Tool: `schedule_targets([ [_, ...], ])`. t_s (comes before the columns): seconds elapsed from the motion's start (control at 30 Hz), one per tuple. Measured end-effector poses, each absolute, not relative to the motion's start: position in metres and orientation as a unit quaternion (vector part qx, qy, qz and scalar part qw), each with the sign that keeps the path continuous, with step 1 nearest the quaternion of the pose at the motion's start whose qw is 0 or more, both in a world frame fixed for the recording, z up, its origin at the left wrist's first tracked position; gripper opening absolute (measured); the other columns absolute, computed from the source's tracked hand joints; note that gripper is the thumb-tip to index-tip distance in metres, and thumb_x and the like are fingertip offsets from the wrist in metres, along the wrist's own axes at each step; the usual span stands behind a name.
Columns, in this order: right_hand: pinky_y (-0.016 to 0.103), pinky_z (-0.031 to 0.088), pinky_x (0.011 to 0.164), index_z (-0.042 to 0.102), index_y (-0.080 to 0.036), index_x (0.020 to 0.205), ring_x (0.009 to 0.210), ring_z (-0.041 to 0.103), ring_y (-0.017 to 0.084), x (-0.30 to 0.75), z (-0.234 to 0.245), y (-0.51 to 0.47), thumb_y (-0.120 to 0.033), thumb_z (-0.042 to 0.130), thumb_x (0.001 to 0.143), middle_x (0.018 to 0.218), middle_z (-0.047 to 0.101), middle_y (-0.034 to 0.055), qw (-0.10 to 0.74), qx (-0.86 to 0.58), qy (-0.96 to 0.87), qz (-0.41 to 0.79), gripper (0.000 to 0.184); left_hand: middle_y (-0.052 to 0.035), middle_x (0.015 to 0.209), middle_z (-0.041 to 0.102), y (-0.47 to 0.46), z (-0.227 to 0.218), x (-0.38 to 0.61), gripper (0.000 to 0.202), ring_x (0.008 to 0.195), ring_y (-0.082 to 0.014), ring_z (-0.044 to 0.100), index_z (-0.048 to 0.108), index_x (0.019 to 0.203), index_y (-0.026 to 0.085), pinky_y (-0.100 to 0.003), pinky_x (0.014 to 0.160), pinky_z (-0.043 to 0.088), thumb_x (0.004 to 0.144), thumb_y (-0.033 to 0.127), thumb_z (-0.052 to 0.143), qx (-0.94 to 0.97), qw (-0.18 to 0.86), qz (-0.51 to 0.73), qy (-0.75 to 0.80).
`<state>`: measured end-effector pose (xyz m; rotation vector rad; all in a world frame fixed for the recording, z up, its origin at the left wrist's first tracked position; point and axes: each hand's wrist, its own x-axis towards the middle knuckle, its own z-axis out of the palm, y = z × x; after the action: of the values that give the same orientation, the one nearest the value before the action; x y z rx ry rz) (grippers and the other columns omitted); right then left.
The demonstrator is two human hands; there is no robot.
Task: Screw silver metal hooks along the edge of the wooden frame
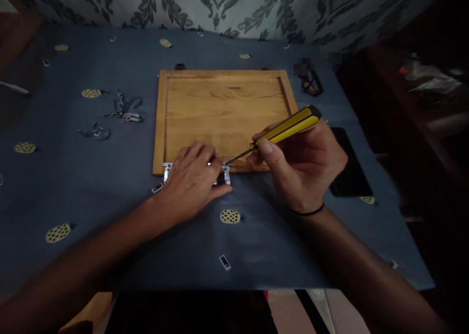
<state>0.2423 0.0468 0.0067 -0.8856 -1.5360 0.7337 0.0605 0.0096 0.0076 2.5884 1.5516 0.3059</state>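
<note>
A wooden panel (223, 110) with a raised rim lies flat on the blue pineapple-print cloth. At its near edge sits a metal hinge (226, 174), mostly covered by my left hand (192, 180), which presses down on it with curled fingers. My right hand (302, 165) is closed around a yellow-and-black screwdriver (289, 126). The screwdriver slants down to the left, and its tip meets the hinge's right end at the panel's edge.
Loose metal hardware pieces (122, 110) lie on the cloth to the left. A pair of glasses (312, 85) rests at the panel's far right corner. A dark phone (350, 175) lies beyond my right hand. The table's front edge (220, 287) runs close to me.
</note>
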Motion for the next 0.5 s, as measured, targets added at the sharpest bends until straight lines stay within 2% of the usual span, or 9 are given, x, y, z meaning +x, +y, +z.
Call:
schedule_targets([
  [0.1,0.024,0.058,0.050,0.066,-0.025,0.094,0.055,0.067,0.010,0.244,0.010,0.046,-0.034,0.081,0.083,0.080,0.070,-0.0043,0.563,-0.375,-0.664,0.319,0.021,-0.0123,0.108,0.068,0.010,0.008,0.061,0.040,0.105,-0.0313,0.059,0.072,0.110,0.013,-0.043,0.088,0.048,0.087,0.046,0.077,0.851,0.056,0.098,0.512],
  [0.23,0.026,0.061,0.059,0.075,-0.027,0.107,0.065,0.067,0.010,0.248,0.017,0.046,-0.032,0.079,0.086,0.098,0.075,0.0005,0.509,-0.380,-0.690,0.347,0.022,-0.0124,0.108,0.068,0.010,0.008,0.060,0.040,0.107,-0.0319,0.059,0.072,0.110,0.013,-0.043,0.088,0.049,0.088,0.045,0.076,0.853,0.060,0.092,0.511],
  [0.37,0.029,0.062,0.064,0.079,-0.028,0.103,0.080,0.070,0.015,0.252,0.023,0.049,-0.034,0.077,0.088,0.102,0.075,0.0023,0.483,-0.369,-0.707,0.361,0.017,-0.0122,0.108,0.068,0.010,0.009,0.060,0.038,0.108,-0.0327,0.059,0.072,0.109,0.013,-0.044,0.088,0.050,0.088,0.045,0.076,0.853,0.063,0.092,0.510],
  [0.5,0.026,0.059,0.058,0.079,-0.026,0.090,0.075,0.067,0.014,0.252,0.025,0.050,-0.030,0.081,0.084,0.093,0.074,0.0018,0.485,-0.341,-0.736,0.326,0.007,-0.0121,0.107,0.068,0.009,0.009,0.061,0.038,0.107,-0.0321,0.060,0.072,0.109,0.013,-0.044,0.088,0.050,0.088,0.044,0.076,0.853,0.059,0.098,0.510],
])
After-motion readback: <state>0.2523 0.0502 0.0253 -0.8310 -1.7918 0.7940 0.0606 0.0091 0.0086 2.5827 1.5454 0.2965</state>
